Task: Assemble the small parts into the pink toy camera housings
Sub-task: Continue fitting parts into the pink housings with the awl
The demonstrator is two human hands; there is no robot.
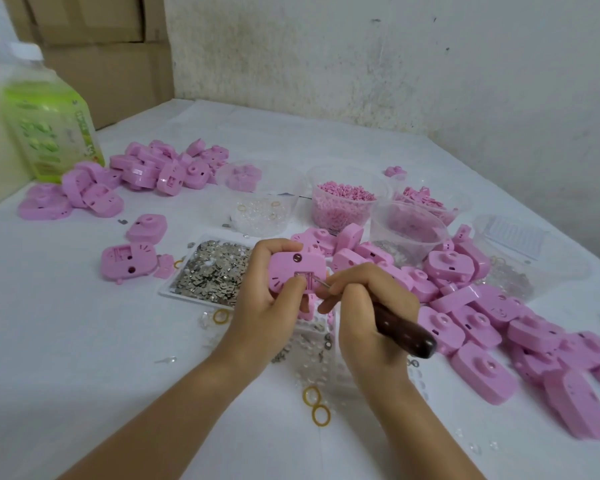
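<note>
Our left hand (267, 306) grips one pink housing (297, 270) just right of the tray of silver clips (212, 271). The fingers curl over its top edge and the thumb presses on its face. The housing is lifted off the table, with its square recess turned towards us.

Our right hand (361, 306) holds the wooden-handled tool (402, 329). Thumb and forefinger pinch it near the thin metal shaft, and the other fingers curl round the dark handle, which points away from the tray. The metal tip sits at the recess, right by our left thumb; whether it touches a small part there, we cannot tell.

Further right of the tray sprawls a heap of pink housings (482, 306). Just left of the tray lie two loose housings (129, 259). Behind the tray and to its right stands a clear tub of pink bits (343, 206). Well behind the tray to the left is another housing pile (146, 171), beside a green bottle (52, 133). In front of the tray, between our wrists, lie two yellow rubber bands (316, 407).
</note>
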